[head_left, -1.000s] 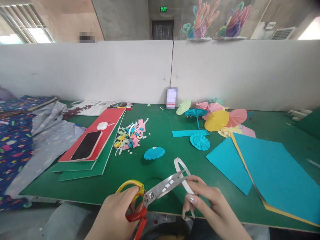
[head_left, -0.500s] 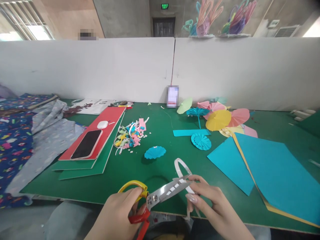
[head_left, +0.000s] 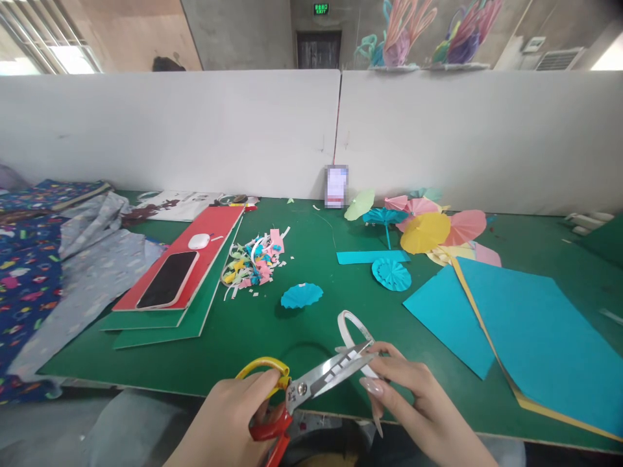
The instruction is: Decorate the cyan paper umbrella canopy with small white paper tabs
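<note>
Head view: left fingers point(head_left: 263, 384) round scissors point(head_left: 302, 389), now slightly farther right; right fingers point(head_left: 403, 370) apparently round white strip point(head_left: 344, 331)

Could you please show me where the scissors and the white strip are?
Scissors point(head_left: 302, 389), head view: on the pivot screw.
White strip point(head_left: 344, 330), head view: on the loop's left side.

scissors point(head_left: 310, 381) bar near middle; gap right of blue fan point(head_left: 302, 296)

White partition point(head_left: 170, 130), grey wall point(head_left: 243, 35) behind
</note>
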{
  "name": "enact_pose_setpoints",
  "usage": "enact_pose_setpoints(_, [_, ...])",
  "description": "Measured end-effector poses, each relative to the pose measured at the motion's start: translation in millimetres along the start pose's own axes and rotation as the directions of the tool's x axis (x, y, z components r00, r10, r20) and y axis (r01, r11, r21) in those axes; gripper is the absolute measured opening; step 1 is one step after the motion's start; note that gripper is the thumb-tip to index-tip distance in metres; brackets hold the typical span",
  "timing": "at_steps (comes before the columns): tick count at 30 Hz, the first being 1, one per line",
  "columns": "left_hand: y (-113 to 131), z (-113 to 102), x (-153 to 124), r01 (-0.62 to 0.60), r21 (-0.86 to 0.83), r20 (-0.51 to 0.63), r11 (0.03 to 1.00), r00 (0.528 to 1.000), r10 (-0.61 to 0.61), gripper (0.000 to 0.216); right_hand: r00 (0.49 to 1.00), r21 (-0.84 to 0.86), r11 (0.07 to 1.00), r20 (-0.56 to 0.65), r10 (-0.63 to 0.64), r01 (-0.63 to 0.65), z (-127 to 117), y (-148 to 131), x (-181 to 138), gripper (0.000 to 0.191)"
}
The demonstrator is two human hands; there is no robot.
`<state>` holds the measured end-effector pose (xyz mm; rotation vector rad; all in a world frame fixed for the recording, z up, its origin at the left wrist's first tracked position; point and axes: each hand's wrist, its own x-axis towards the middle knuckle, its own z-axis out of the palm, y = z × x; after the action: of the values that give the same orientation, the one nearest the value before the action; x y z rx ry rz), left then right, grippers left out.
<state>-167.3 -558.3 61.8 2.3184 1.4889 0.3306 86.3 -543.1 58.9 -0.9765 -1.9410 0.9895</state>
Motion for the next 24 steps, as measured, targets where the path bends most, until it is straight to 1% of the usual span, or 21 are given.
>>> enact_pose_setpoints(4, [2.6,-1.3,0.4,0.094,-0.091,0.098,0.991,0.991,-0.085,0.016,1.000,-0.021,1.000,-0.017,0.022,-0.022,1.2,0.5,-0.7,0.015])
enact_pose_setpoints(8, [2.3,-0.2,1.0,0.147,-0.135,0.163,0.980,0.979,-0.125,0.013,0.998,-0.010,0.998,-0.032,0.058,-0.058,4.8,4.8,-4.1,0.021])
enact_pose_setpoints(11, [0.8,1.6,-0.2,0.148,-0.158,0.159,0.976,0.980,-0.123,0.012,0.995,0.005,0.996,-0.027,0.094,-0.094,6.6,8.2,-9.0,0.029])
enact_pose_setpoints(14, [-0.2,2.6,-1.9,0.138,-0.159,0.148,0.978,0.982,-0.115,0.013,0.978,0.011,0.980,-0.058,0.199,-0.199,6.7,6.6,-12.6,0.037])
enact_pose_setpoints(17, [0.3,2.9,-3.0,0.147,-0.138,0.149,0.980,0.981,-0.126,0.015,0.958,0.050,0.957,-0.026,0.287,-0.285,6.2,2.1,-11.9,0.046])
enact_pose_setpoints(21, [3.6,5.3,-4.2,0.110,-0.110,0.126,0.988,0.987,-0.096,0.016,0.965,0.106,0.959,0.016,0.262,-0.262,7.1,4.0,-9.3,0.052])
enact_pose_setpoints(24, [7.2,8.5,-6.0,0.054,-0.062,0.105,0.997,0.993,-0.047,0.016,0.972,0.129,0.965,-0.019,0.234,-0.230,8.3,9.2,-8.6,0.046])
